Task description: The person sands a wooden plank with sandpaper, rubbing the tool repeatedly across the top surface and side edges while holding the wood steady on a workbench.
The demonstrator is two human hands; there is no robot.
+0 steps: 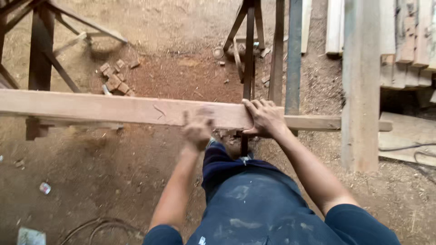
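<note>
1. Your long pale-brown wooden plank [113, 109] lies across dark metal trestle frames [41, 59], running from nine o'clock to three o'clock in front of you. Only the frames carry it, so a hard push could slide or tip it off onto the sawdust-covered dirt floor [91, 172].
2. Your right hand [263, 118] is clamped over the plank's near edge at about one o'clock, fingers curled across the top face.
3. Your left hand [197, 129] is blurred at twelve o'clock against the plank's near edge; I cannot tell whether it grips.
4. Splinters threaten bare skin.
</note>
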